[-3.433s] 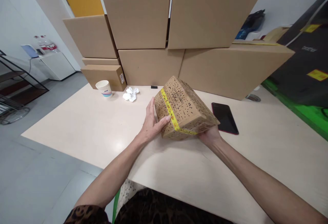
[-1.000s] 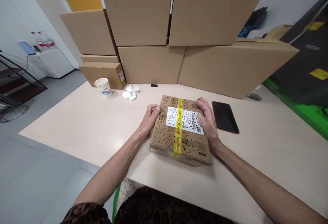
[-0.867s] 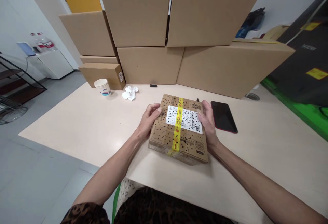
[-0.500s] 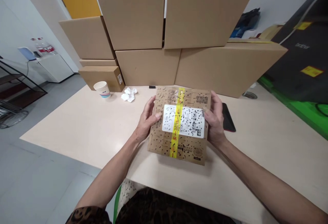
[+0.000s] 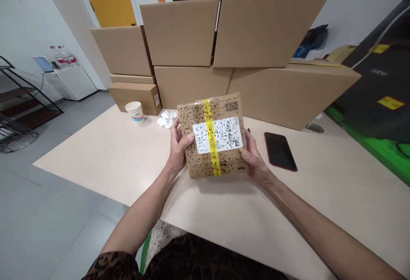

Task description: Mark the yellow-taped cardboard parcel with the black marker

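Between my two hands is a brown cardboard parcel (image 5: 205,164), tilted so that its labelled face shows. A white shipping label and a strip of yellow tape with red lettering lie across that face. My left hand (image 5: 180,145) grips the parcel's left edge, thumb on the front and fingers behind. On the opposite edge my right hand (image 5: 256,158) holds it lower down, its thumb near the label's corner. The parcel appears raised above the table, with a shadow beneath. Just right of my right hand lies a black phone (image 5: 280,151) with a red edge.
Large cardboard boxes (image 5: 192,86) are stacked along the back of the pale table (image 5: 128,160). At the left stand a paper cup (image 5: 135,112) and a crumpled tissue (image 5: 166,119). A roll of clear tape (image 5: 315,128) lies by the boxes, and a dark bag-like object (image 5: 378,83) rises at the right.
Both hands have moved the parcel left, lifted it and tipped its top edge up, turning it slightly. More of the phone is uncovered. The camera view has shifted a little.
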{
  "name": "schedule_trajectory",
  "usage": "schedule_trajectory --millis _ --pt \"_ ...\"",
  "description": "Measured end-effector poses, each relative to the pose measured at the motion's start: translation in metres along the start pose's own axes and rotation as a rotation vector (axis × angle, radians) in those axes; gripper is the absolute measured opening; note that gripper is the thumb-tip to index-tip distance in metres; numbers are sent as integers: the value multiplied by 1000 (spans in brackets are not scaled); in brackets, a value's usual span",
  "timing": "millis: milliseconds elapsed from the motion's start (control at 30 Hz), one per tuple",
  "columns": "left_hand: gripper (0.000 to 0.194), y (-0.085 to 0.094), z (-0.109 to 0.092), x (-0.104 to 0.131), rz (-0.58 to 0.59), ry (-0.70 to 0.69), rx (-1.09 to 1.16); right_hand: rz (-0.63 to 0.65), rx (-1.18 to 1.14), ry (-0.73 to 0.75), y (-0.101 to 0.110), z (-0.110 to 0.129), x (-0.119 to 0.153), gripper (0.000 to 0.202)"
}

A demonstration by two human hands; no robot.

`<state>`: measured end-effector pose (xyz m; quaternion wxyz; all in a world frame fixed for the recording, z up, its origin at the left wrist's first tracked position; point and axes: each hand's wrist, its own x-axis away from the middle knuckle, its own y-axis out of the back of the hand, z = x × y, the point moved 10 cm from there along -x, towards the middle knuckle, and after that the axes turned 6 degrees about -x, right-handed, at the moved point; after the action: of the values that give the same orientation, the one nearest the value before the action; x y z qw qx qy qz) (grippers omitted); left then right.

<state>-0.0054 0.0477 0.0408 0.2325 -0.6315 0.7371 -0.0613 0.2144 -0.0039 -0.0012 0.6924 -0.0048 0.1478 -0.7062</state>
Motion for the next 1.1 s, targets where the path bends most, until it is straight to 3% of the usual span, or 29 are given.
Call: schedule_trajectory --millis 167,300,400,533,633,833,967,1100 --pt "90 9 4 -4 -60 -7 11 44 -64 -113 -10 -16 5 101" --pt "95 2 10 -5 -5 56 46 -78 -145 -83 0 -11 4 87" --pt "97 -3 19 -5 48 153 70 -137 -277 -139 8 -16 1 65" --pt "91 -10 25 -3 134 209 66 -45 -321 -340 7 -39 0 54" --pt "82 -12 24 -2 164 182 11 -9 -291 -405 7 -52 2 48" --pt "59 -29 19 2 309 123 -123 -12 -258 -372 4 -58 4 35" --pt "61 -23 28 0 264 180 -142 -102 -227 -325 12 -55 3 29" --pt "57 -13 38 -2 226 208 -201 -227 -146 -176 24 -45 0 32"
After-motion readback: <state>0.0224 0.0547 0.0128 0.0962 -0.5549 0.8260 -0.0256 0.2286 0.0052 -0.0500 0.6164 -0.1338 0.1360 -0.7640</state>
